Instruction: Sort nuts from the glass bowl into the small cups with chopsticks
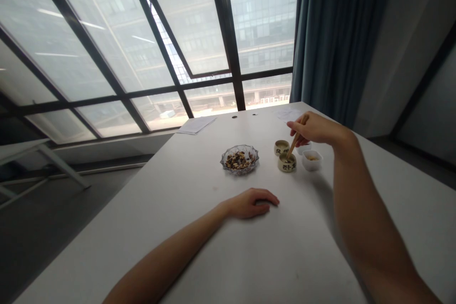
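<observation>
My right hand (313,128) is closed around a pair of wooden chopsticks (293,145), whose tips reach down into a small cream cup with dark characters (287,165). Just behind that cup stands a similar cup (281,147). To their right sits a white square dish (312,160) with pale bits inside, and another white dish (304,148) is partly hidden beneath my hand. A clear glass bowl (239,171) of mixed nuts or beans (239,159) stands to the left. Nearer to me, my left hand (252,203) rests on the table, fingers loosely stretched, holding nothing.
The white table (199,232) extends toward a large window (192,19) with one pane tilted out. Sheets of paper (195,125) lie at its far left edge. A blue curtain (327,42) hangs at the right, and another table (21,149) stands at the left.
</observation>
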A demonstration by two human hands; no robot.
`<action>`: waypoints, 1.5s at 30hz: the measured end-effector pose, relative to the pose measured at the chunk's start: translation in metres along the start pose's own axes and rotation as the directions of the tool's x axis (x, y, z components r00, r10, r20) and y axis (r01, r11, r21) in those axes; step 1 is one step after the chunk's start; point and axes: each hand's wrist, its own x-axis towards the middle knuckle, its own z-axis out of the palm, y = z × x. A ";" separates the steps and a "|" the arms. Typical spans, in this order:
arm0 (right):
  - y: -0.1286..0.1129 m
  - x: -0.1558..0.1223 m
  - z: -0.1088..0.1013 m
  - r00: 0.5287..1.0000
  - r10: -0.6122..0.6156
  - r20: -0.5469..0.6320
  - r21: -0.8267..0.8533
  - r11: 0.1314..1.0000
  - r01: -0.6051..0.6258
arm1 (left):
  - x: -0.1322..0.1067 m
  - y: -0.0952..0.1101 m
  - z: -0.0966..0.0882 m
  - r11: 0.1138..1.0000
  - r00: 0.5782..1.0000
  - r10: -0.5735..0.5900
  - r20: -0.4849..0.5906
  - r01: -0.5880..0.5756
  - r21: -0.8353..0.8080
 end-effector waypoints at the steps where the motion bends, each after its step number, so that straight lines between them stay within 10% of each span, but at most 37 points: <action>1: 0.000 0.001 0.001 1.000 -0.008 0.010 0.010 1.000 0.008 | 0.000 0.000 0.000 1.000 1.000 0.001 -0.002 -0.001 -0.001; 13: -0.015 0.010 0.039 0.925 -0.295 -0.240 0.024 0.951 0.309 | 0.000 0.000 0.000 1.000 1.000 0.010 0.012 -0.010 0.019; 28: 0.041 0.062 0.156 0.900 -0.435 -0.023 0.093 0.896 0.435 | 0.001 -0.005 0.001 0.997 0.998 0.056 0.011 -0.056 0.044; 45: 0.069 0.074 0.174 0.925 -0.374 -0.065 0.099 0.920 0.379 | 0.001 -0.003 0.002 0.998 0.999 0.046 0.004 -0.046 0.047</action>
